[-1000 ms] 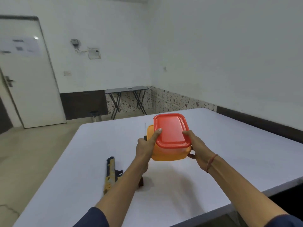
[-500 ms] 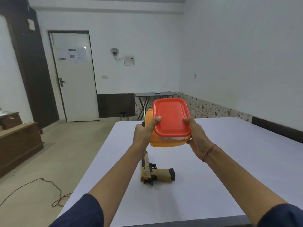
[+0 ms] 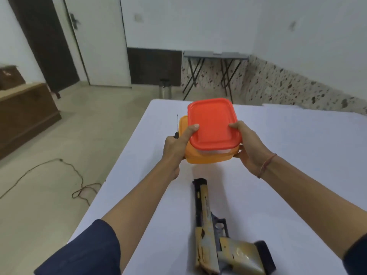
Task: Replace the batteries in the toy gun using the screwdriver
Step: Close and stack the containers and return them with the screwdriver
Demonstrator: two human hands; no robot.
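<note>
A brown cabinet (image 3: 23, 108) is standing against the far left wall, and a dark cable (image 3: 59, 175) is trailing in loops across the floor beside it. Behind them a white door (image 3: 99, 36) is showing, then a small metal bin (image 3: 165, 88) and a grey folding table (image 3: 215, 55) along the back wall.

The person is reaching both bare forearms out over a white table (image 3: 297, 145). The left hand (image 3: 176, 147) is gripping the left side of an orange box (image 3: 206, 157), with its thumb lying on the red lid (image 3: 212, 122). The screwdriver (image 3: 177, 124) is sticking up from behind this hand, just beside the box, its dark handle tucked against the fingers and its thin shaft pointing away from the person. How the fingers are holding it is hidden.

The box is being held above the table, tilted so the lid is facing the camera. A pale band is showing between lid and orange wall.

The right hand (image 3: 250, 147) is clasping the box's right side, thumb on the lid and fingers curling underneath. A reddish thread (image 3: 266, 165) is circling that wrist.

The gun (image 3: 206, 225) is lying on its side on the table near the front edge, between the forearms and apart from both hands, with its barrel pointing away and its black-capped grip pointing right.
</note>
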